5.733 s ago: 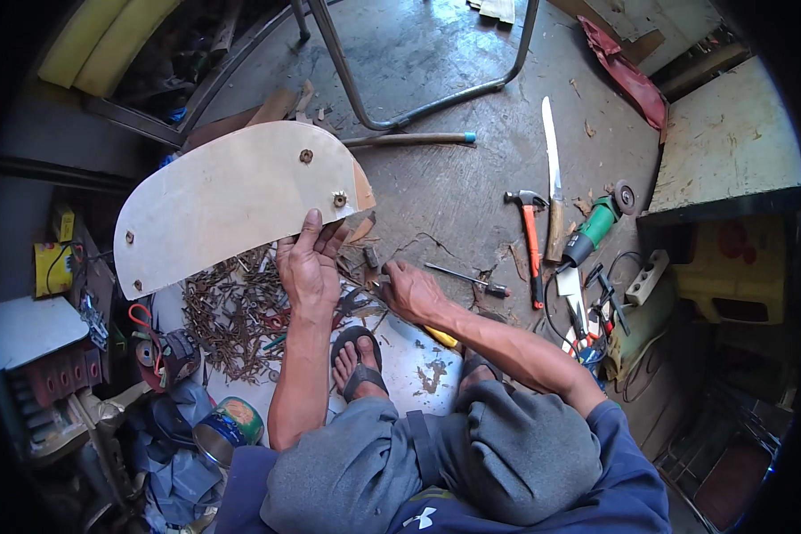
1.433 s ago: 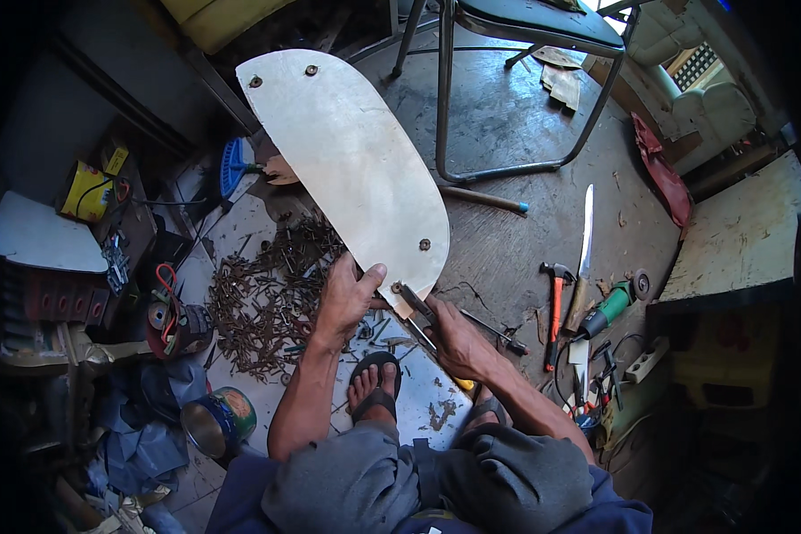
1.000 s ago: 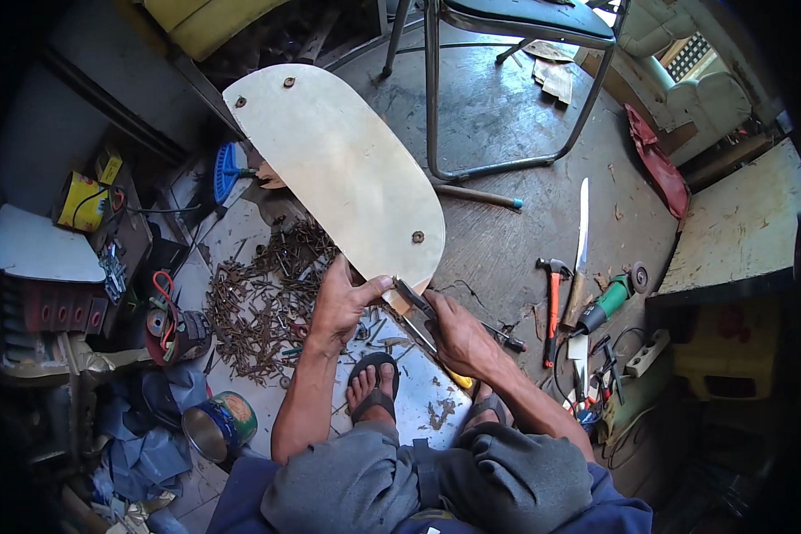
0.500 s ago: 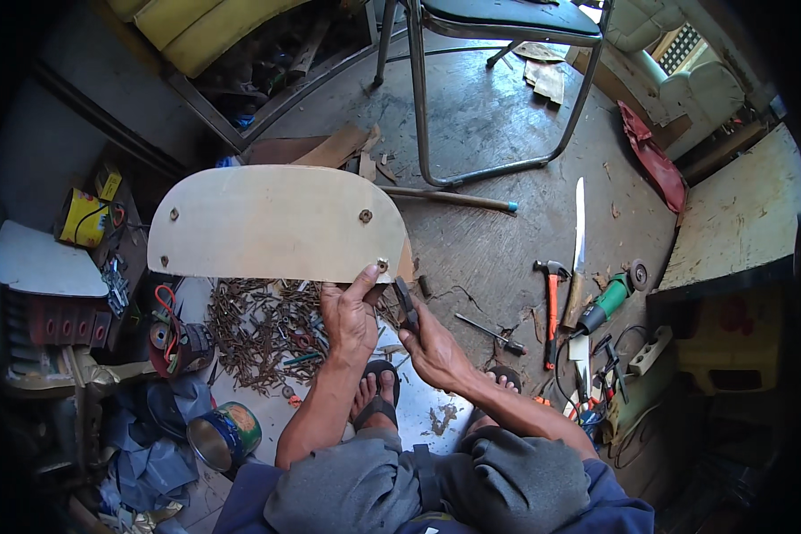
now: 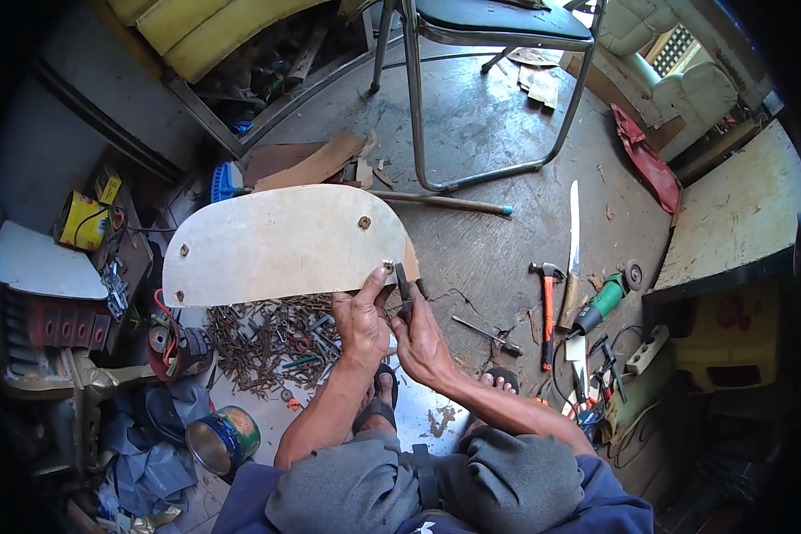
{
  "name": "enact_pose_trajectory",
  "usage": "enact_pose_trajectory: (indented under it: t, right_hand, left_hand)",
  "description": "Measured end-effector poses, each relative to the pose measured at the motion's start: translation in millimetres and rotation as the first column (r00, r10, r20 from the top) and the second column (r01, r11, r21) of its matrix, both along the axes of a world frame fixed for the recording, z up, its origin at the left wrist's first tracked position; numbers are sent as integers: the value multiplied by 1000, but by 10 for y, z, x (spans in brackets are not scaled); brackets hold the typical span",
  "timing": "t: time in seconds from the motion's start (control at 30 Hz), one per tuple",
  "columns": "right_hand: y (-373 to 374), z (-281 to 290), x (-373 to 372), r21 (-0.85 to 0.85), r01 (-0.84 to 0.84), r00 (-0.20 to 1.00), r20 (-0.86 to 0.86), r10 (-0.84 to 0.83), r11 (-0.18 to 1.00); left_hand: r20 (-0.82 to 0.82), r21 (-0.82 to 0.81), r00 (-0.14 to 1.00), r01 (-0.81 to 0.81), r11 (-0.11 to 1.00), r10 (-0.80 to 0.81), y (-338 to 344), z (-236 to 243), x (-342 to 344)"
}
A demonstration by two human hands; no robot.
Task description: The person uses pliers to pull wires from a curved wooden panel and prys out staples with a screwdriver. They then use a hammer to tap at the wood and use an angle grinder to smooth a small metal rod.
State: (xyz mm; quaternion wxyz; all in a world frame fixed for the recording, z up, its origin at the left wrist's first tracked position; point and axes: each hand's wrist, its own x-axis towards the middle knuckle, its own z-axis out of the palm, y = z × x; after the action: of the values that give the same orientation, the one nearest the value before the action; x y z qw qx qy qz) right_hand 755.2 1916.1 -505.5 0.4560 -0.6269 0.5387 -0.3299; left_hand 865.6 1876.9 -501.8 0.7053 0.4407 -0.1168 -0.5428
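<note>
A pale plywood panel (image 5: 280,245) with a rounded top edge is held out in front of me. Small metal nut fittings sit in it, two higher up and two near its lower edge. My left hand (image 5: 362,325) grips the lower right edge, its thumb on the face beside the lower right fitting (image 5: 389,268). In my right hand (image 5: 423,347) is a dark, flat metal tool (image 5: 403,287); its tip is at the panel's right end, close to that fitting. The exact kind of tool cannot be made out, and my left fingers are hidden behind the panel.
Many loose screws and bolts (image 5: 262,347) lie on a white sheet below the panel. On the right floor are a hammer (image 5: 547,316), a long knife (image 5: 573,240), a green angle grinder (image 5: 607,298) and a screwdriver (image 5: 489,334). A metal-framed chair (image 5: 498,169) stands ahead; an open can (image 5: 222,438) lies left.
The panel has shifted slightly right and tilted, its left end lower. Both hands moved a little with it, and the tool's tip has come up closer to the lower right fitting.
</note>
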Motion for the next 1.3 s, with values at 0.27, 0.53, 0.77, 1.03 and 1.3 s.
enact_pose_trajectory:
  t: [0.27,0.53,0.77,1.03,1.3]
  right_hand:
    - [-5,-43,0,-34,2,1000,-2,-2,999]
    - [-7,8,-40,-1,-1,1000,12,1,1000]
    - [-26,-42,-71,-1,-29,999,32,29,1000]
    - [-170,-90,-230,4,29,997,-68,-29,1000]
    - [-124,-75,-496,-172,159,977,-115,-180,972]
  left_hand:
    - [100,-78,995,-13,997,21,-2,68,-70]
    - [26,-45,1000,-4,999,5,32,15,-101]
    - [33,-28,998,-45,999,46,55,12,-147]
    - [-65,180,962,274,945,-266,114,-133,-119]
    - [478,288,560,628,723,-676,254,71,-553]
